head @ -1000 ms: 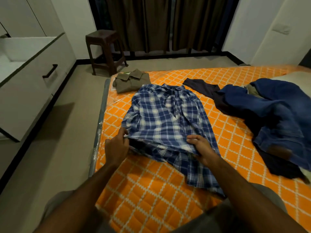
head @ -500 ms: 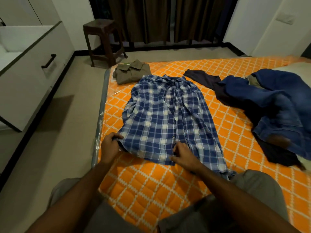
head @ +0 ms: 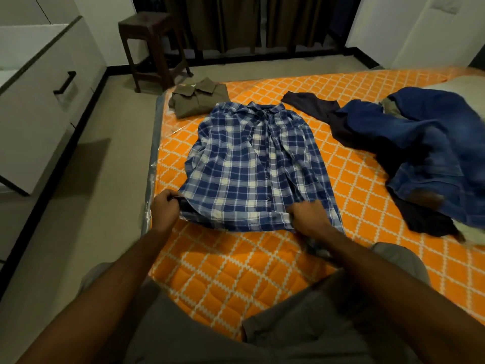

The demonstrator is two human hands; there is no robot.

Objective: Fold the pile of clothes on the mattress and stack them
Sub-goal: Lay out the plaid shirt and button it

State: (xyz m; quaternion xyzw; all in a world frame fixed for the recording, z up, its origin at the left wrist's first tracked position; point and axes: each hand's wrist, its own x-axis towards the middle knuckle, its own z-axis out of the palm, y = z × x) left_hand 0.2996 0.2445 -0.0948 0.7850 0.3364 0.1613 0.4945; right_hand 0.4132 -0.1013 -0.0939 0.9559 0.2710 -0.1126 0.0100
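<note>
- Two bare hands were at the near hem of a blue plaid shirt (head: 252, 166), which lay spread flat, buttoned front up, on the orange quilted mattress (head: 223, 271), its collar pointing away from the person.
- The left hand (head: 165, 209) had its fingers curled round the shirt's near left corner, close to the mattress edge.
- The right hand (head: 309, 218) pinched the hem near the right side of the shirt, knuckles up; the fingertips were tucked under and could not be seen clearly.
- Both hands were well apart from each other, one at each side of the hem.
- A folded olive-brown shirt (head: 198, 99) sat at the far left corner of the mattress, just beside the plaid shirt's collar but apart from it.
- To the right lay an unfolded heap: blue jeans (head: 425, 153) draped over a dark garment (head: 315, 106), with the dark cloth also showing beneath the jeans' near edge.
- A pale pillow (head: 462, 84) showed behind the heap.
- Off the mattress, a dark wooden stool (head: 149, 46) stood on the floor before brown curtains (head: 236, 22), and a white cabinet (head: 44, 106) with a black handle stood on the left.
- The person's grey shorts (head: 288, 332) filled the bottom of the view.
</note>
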